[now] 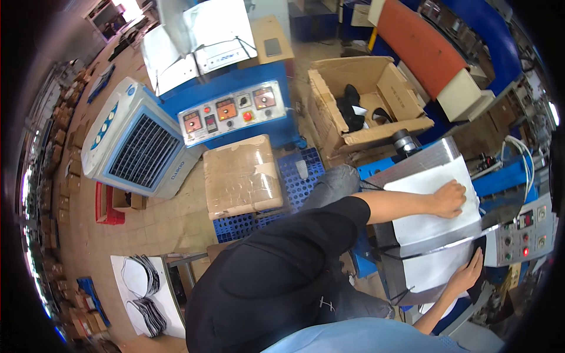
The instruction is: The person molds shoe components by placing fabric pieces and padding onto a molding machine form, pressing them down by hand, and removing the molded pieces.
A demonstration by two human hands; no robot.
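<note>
My left hand is closed in a fist on a large white sheet, which lies over a dark metal plate; anything inside the fist is hidden. Below it, a second white sheet covers the nearer part of the work surface. My right hand lies by that sheet's right edge with its fingers stretched out, close to a dark piece. A bright metal bar runs between the two sheets. Black cords loop at the left edges of both sheets.
A control box with a lit red lamp stands right of my hands. Beyond are an open carton holding black items, a blue machine's control panel, a taped carton and an air cooler. White, black-edged pieces are stacked lower left.
</note>
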